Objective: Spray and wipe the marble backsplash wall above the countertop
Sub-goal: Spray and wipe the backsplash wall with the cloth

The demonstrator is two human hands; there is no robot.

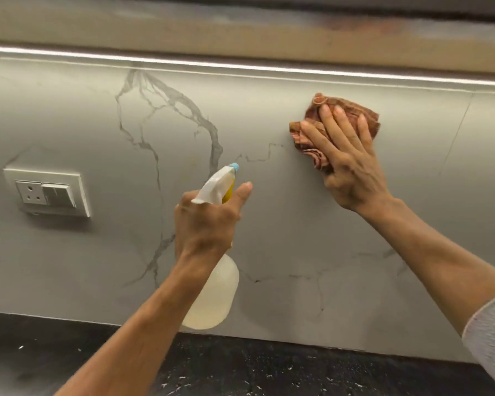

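The grey marble backsplash wall (269, 218) with dark veins fills the view. My left hand (206, 221) grips a translucent spray bottle (215, 298) by its white trigger head, whose blue nozzle points up and right at the wall, with the index finger stretched forward. My right hand (352, 164) presses a folded reddish-brown cloth (317, 118) flat against the wall, up and to the right of the nozzle. Fingers cover most of the cloth.
A white socket and switch plate (49, 192) is set in the wall at the left. A lit strip (240, 67) runs under the upper cabinet. The black speckled countertop (269, 372) lies along the bottom edge.
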